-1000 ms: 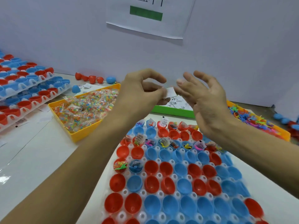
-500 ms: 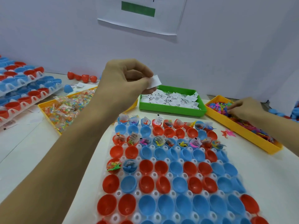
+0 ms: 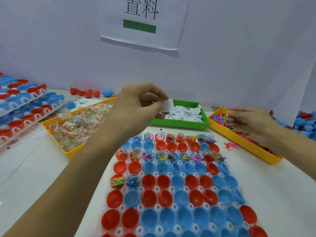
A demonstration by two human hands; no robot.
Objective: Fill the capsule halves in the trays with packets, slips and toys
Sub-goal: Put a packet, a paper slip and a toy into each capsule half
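Observation:
A clear tray (image 3: 140, 206) of red and blue capsule halves lies in front of me; some halves in its far rows and two at the left hold packets, slips and toys, while the near rows are bare. My left hand (image 3: 142, 103) is raised over the far end of the tray and pinches a white paper slip (image 3: 168, 106). My right hand (image 3: 248, 118) reaches into the yellow tray of small coloured toys (image 3: 248, 146) at the right, its straight fingers resting on the toys. A green tray of slips (image 3: 179, 124) stands behind.
A yellow tray of candy packets (image 3: 75, 152) sits at the left. Stacked trays of capsule halves (image 3: 25, 108) fill the far left. Loose capsule halves (image 3: 85, 92) lie by the wall and more (image 3: 304, 120) at the far right. Two loose toys (image 3: 230, 145) lie on the table.
My right hand left the slip, swung right and now lies in the toy tray. My left hand keeps the slip, held in about the same place.

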